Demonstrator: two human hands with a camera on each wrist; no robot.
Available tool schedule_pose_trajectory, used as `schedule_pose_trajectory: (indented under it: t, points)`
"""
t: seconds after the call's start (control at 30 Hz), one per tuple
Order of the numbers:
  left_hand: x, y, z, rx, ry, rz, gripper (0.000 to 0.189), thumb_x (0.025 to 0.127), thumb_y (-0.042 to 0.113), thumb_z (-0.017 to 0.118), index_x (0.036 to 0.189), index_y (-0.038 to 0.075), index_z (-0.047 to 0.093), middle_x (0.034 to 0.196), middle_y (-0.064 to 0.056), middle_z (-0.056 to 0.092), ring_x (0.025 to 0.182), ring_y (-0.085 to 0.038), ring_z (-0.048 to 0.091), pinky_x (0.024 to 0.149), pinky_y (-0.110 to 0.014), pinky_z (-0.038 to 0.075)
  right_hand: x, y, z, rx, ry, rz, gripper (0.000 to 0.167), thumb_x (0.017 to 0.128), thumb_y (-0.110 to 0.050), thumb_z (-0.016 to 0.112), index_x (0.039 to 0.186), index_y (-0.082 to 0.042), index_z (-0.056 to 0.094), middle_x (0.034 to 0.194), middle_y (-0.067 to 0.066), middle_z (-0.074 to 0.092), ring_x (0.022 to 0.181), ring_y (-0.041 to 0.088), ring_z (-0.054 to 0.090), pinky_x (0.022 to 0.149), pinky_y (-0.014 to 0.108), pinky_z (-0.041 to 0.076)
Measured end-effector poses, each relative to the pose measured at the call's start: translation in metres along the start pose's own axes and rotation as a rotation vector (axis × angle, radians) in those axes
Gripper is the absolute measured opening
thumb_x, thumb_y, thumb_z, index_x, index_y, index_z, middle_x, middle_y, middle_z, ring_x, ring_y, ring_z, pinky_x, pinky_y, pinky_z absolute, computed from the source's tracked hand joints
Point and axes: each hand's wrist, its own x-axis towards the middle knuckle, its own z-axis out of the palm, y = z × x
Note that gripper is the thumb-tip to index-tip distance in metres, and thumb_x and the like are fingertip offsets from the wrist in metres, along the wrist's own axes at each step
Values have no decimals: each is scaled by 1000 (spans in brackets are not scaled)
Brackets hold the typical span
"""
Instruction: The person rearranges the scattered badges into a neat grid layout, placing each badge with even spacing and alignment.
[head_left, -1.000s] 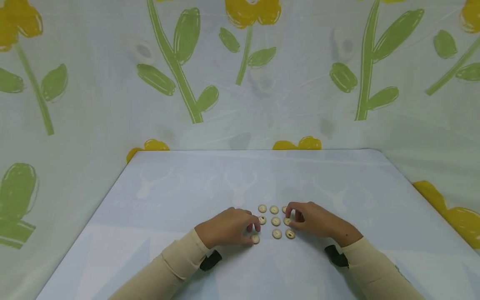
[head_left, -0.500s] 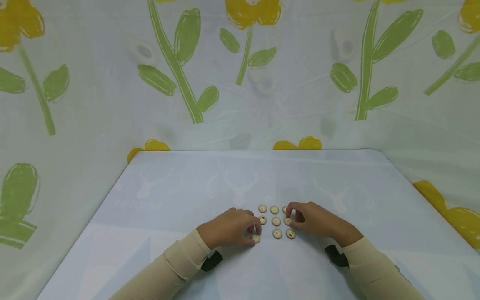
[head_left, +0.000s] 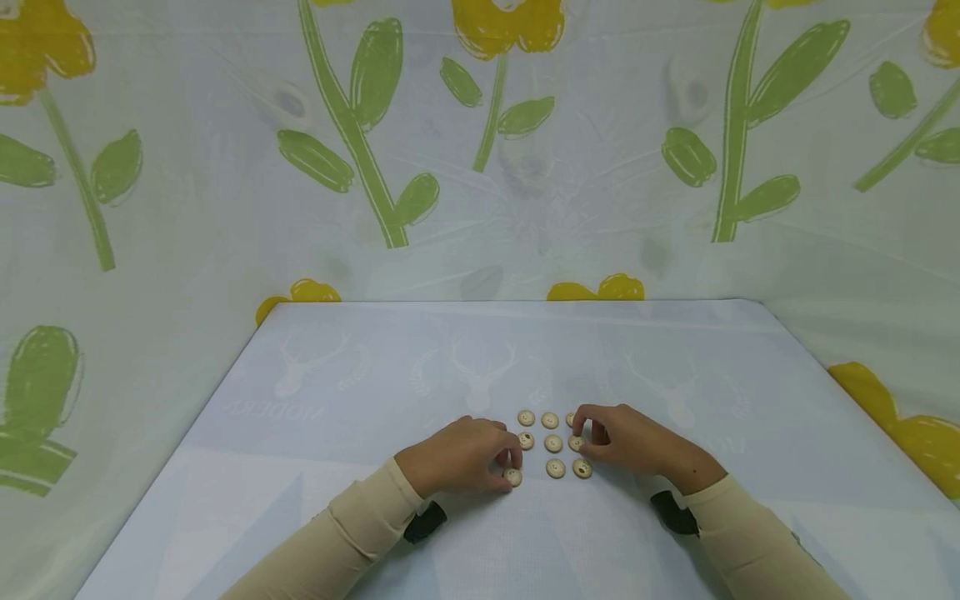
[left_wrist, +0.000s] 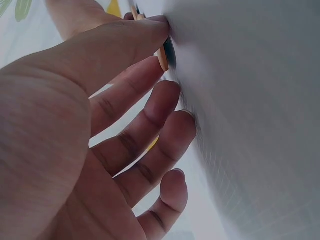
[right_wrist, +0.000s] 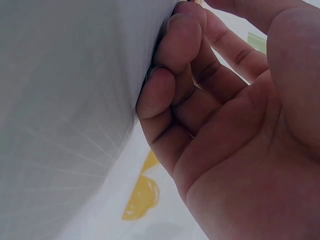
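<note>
Several round, pale wooden buttons lie flat in rows, with the middle button (head_left: pixel 553 443) at the centre. My left hand (head_left: pixel 461 457) pinches the lower left button (head_left: pixel 513 477) by its edges between thumb and index finger. In the left wrist view that button (left_wrist: pixel 162 59) shows edge-on at the table surface, the other fingers loosely bent. My right hand (head_left: pixel 626 437) holds the right-hand button (head_left: pixel 576 443) of the middle row between thumb and index finger. The upper right button (head_left: pixel 571 418) is partly hidden behind the right fingers. In the right wrist view the curled fingers rest against the table.
The buttons lie on a pale table cover (head_left: pixel 420 358) printed with faint deer heads. A white curtain (head_left: pixel 585 192) with yellow flowers and green leaves hangs behind and beside the table. A dark wrist camera (head_left: pixel 424 522) sits under the left wrist, another camera (head_left: pixel 673 512) under the right.
</note>
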Motion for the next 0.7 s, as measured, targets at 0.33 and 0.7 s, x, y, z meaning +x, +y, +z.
schedule_pose_trajectory:
  t: [0.33, 0.7]
  points:
    - [1, -2, 1, -66, -24, -21, 17, 83, 29, 82, 93, 24, 69, 83, 13, 57, 77, 0, 50, 75, -18, 44, 0, 1, 0, 2, -1, 13, 16, 90, -18, 73, 102, -22, 63, 72, -5, 55, 65, 10, 50, 57, 24, 42]
    - [6, -2, 10, -21, 0, -37, 16, 86, 30, 79, 96, 24, 68, 78, 13, 55, 71, 0, 49, 68, -17, 43, -1, -1, 1, 9, -1, 14, 17, 90, -18, 73, 103, -21, 62, 72, -4, 54, 65, 10, 49, 57, 24, 41]
